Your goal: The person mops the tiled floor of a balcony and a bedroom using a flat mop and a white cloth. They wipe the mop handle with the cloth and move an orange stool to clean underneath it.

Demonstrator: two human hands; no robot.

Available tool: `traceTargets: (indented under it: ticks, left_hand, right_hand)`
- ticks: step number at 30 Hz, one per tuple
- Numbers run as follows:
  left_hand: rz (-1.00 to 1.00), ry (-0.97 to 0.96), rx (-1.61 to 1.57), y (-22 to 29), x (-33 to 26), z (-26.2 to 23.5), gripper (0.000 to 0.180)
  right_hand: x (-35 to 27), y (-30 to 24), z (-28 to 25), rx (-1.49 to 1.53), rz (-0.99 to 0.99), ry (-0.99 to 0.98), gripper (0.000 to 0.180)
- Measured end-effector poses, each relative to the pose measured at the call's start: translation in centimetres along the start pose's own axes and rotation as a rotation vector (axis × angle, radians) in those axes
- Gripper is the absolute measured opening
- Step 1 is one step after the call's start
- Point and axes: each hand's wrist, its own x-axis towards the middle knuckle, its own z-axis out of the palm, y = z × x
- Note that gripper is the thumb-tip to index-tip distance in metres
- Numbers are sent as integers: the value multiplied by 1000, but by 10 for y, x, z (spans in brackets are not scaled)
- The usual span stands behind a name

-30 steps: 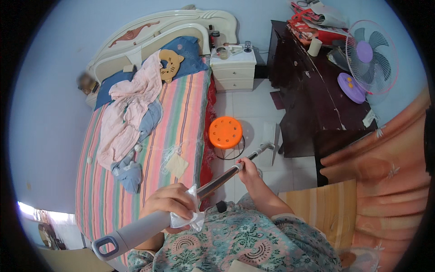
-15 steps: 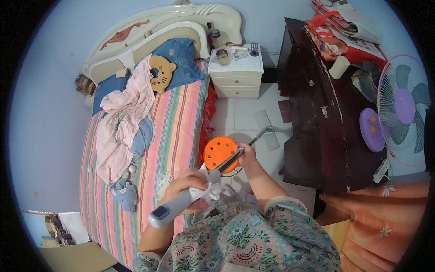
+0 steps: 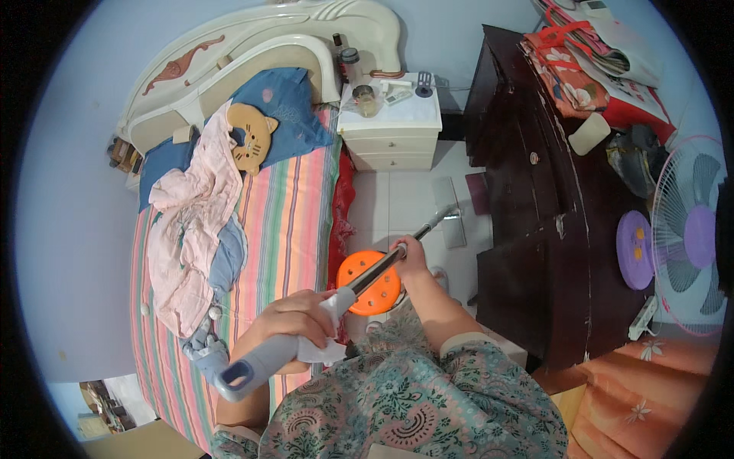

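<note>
A flat mop with a shiny metal pole (image 3: 376,270) and a pale grey handle (image 3: 260,366) slants across in front of me. My left hand (image 3: 294,320) is wrapped round the handle near its top, with a white, crumpled piece of plastic or tissue (image 3: 321,352) against it. Farther down, my right hand (image 3: 410,260) grips the metal pole. The rectangular mop head (image 3: 449,216) lies on the tiled floor beside the dark dresser. Beneath the pole stands an orange round stool (image 3: 368,303) with holes in its seat.
To the left is a bed with a striped sheet (image 3: 294,229), a pink blanket (image 3: 183,245) and a cat-shaped cushion (image 3: 248,141). A white nightstand (image 3: 391,145) stands at the far side. A dark dresser (image 3: 520,222) and a fan (image 3: 692,229) are on the right.
The handle end and my left hand have moved left and a little nearer to me. My right hand stays on the pole. The view has shifted slightly; the mop head remains beside the dresser.
</note>
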Motion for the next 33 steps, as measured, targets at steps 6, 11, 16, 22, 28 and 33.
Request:
traceTargets:
  ticks: [6,11,16,22,28,33]
  left_hand:
    - [-106,-134,85,-43,101,-2,43]
    - [-138,-98,90,-78,187,-20,27]
    - [-173,-59,133,-102,257,-39,20]
    - [-157,174,144,-131,265,-45,18]
    - [-205,310,187,-120,257,-9,22]
    - [-220,476,299,-103,254,25,19]
  right_hand:
    - [89,-91,26,19,57,-79,7]
    - [149,-154,69,-3,5,-31,6]
    - [226,-194,88,-114,-132,-50,6]
    - [235,-223,140,-192,13,37,13]
    - [216,-237,137,-360,149,135,47]
    - [211,-231,131,-555,226,132,51]
